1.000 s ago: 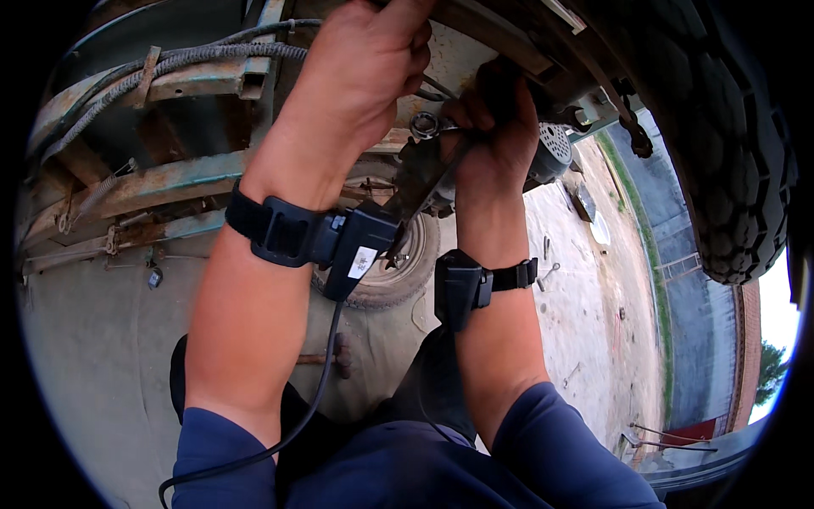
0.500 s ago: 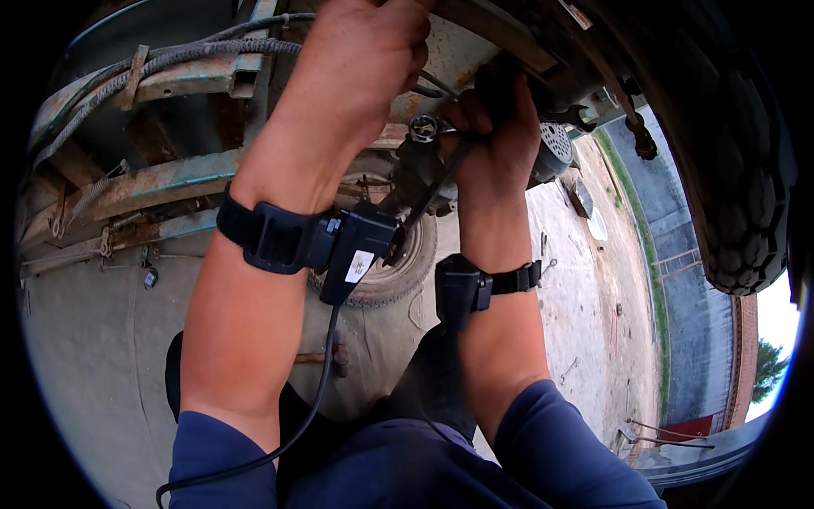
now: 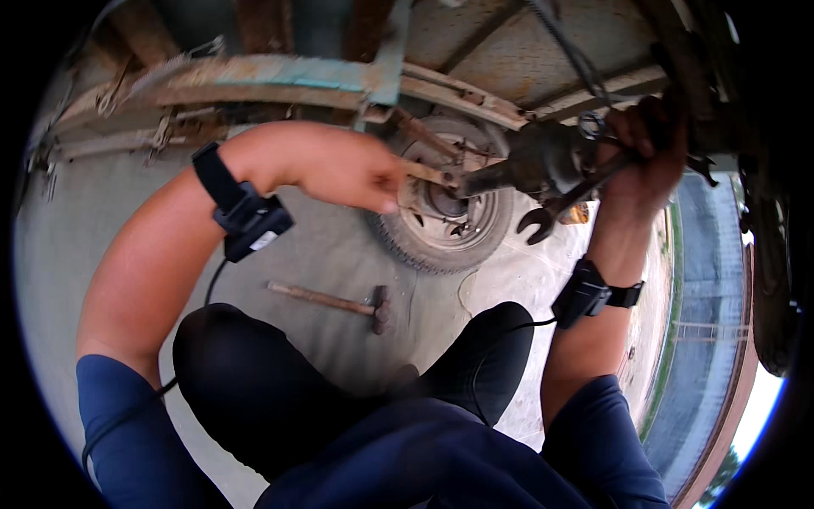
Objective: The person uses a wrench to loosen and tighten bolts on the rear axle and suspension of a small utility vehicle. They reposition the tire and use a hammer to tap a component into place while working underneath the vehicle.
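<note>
Two wrenches [image 3: 566, 202]: right hand [image 3: 640, 140] fingers clamped round both; slack grip could drop one
Left hand [image 3: 356, 174]: blurry, can't tell finger state; rushing might bark knuckles

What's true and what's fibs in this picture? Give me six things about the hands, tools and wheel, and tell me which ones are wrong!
1. The left hand and the right hand both wear thick gloves. False: both are bare.
2. The right hand is holding a wrench. True.
3. A hammer lies on the ground. True.
4. The left hand is gripping the hammer. False: it is up above the hammer, not touching it.
5. There is a wheel with a tyre around it. True.
6. The person's sleeves are bright red. False: they are dark blue.
</note>
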Action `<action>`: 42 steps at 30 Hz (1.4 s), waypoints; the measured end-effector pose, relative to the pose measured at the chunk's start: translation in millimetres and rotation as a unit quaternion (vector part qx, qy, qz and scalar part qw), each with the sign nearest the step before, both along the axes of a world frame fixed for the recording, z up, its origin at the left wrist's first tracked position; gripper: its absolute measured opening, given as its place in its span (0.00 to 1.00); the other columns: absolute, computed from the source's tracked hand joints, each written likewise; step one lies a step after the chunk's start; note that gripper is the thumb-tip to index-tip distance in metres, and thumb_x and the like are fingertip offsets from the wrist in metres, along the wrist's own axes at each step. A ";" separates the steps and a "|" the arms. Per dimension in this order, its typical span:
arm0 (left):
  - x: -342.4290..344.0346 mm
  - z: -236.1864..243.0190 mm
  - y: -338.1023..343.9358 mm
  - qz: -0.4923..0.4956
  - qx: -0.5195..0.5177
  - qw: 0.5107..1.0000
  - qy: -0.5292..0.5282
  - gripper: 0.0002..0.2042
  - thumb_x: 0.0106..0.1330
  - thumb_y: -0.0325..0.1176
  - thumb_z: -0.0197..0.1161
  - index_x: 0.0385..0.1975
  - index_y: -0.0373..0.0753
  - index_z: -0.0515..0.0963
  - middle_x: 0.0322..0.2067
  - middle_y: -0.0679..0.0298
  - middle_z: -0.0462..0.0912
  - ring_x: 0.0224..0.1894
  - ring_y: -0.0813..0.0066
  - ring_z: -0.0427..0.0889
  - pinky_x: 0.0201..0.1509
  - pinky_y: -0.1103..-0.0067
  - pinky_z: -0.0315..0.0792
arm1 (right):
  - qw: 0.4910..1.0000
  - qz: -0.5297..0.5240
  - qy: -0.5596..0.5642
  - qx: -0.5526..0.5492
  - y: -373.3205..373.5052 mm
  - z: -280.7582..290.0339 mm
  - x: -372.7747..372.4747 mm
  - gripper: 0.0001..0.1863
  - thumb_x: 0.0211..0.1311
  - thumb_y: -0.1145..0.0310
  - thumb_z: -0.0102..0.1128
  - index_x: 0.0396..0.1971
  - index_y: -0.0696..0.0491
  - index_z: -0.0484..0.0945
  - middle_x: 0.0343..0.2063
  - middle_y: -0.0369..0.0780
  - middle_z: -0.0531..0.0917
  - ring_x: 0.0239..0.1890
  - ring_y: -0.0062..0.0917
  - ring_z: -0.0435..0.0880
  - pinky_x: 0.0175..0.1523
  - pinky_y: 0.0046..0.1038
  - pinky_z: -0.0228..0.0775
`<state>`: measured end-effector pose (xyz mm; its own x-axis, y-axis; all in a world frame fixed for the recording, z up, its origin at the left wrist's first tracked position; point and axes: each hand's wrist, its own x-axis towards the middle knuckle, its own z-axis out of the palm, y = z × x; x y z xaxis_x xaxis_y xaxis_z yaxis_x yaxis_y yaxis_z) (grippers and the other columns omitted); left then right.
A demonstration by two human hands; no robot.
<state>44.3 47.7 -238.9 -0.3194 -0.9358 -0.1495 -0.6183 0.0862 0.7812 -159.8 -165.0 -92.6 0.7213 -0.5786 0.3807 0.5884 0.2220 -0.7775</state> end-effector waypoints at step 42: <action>-53.5 -233.6 156.9 0.252 0.077 0.943 -0.205 0.11 0.49 0.39 0.65 0.27 0.40 0.81 0.28 0.54 0.82 0.33 0.54 0.83 0.40 0.63 0.76 | 0.997 -0.042 -0.040 0.057 5.8 -10.0 8.8 0.14 0.73 0.55 0.48 0.47 0.45 0.76 0.19 0.29 0.71 0.12 0.15 0.59 0.24 0.21 0.53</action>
<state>-9.2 204.6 -472.5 0.2743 -0.9103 -0.3099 -0.8027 -0.3942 0.4475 -151.1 -159.3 -102.6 0.6390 -0.6781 0.3631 0.6671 0.2536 -0.7005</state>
